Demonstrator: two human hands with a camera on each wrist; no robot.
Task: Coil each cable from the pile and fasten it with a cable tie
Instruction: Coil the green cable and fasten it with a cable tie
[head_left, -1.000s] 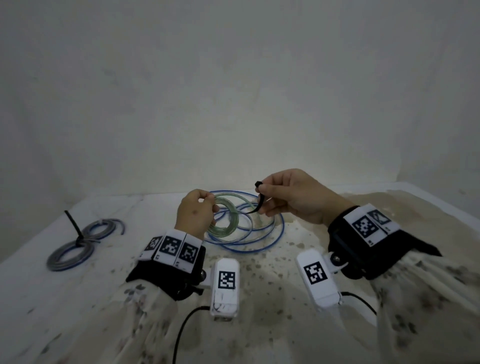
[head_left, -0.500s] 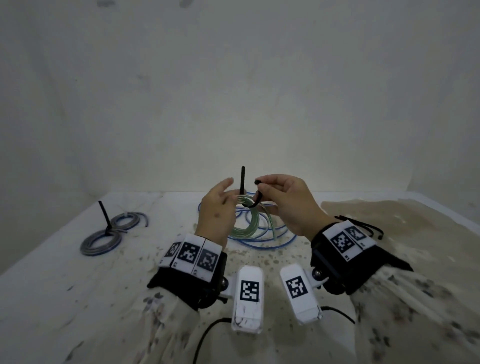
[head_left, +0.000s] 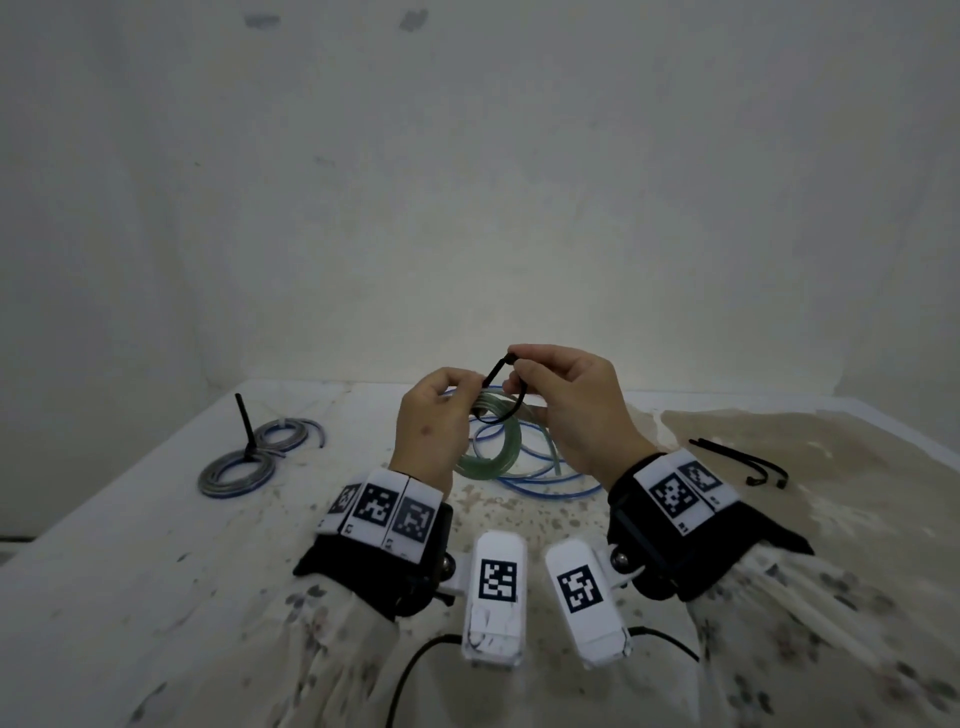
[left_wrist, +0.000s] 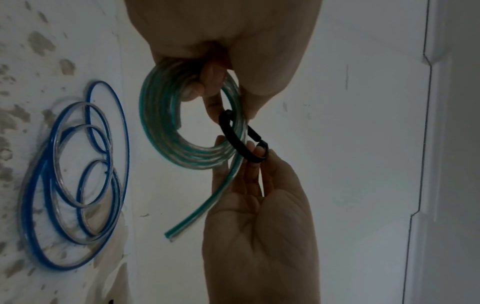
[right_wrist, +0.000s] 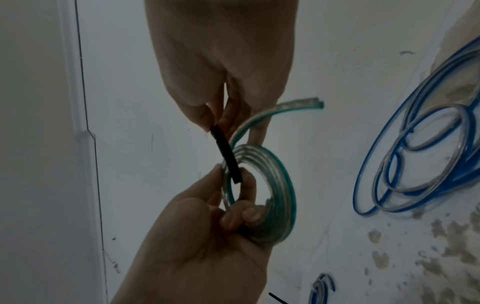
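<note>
Stained white table (head_left: 156, 597) up close; left hand (head_left: 431, 431) grips the green coil (head_left: 491, 447) above it, right hand (head_left: 571, 410) pinches the black tie (head_left: 496, 371) looped round; blue cable (head_left: 550, 486) beneath, tied coils (head_left: 236, 473) at ten o'clock, spare ties (head_left: 737, 460) at two, bare wall (head_left: 467, 208) behind.

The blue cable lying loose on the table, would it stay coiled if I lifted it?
Probably not: the blue cable lies in uneven, untied loops, so it would likely sag and spread. It looks springy, holding open curves on the table. Thin, so probably light.

In my left hand (head_left: 434, 421) sits a coil of clear, green-striped cable (left_wrist: 166, 127); my right hand (head_left: 571, 400) pinches a black plastic tie (left_wrist: 233, 135). Blue-striped clear cable (left_wrist: 78, 185) lies on speckled white table (head_left: 156, 571).
</note>
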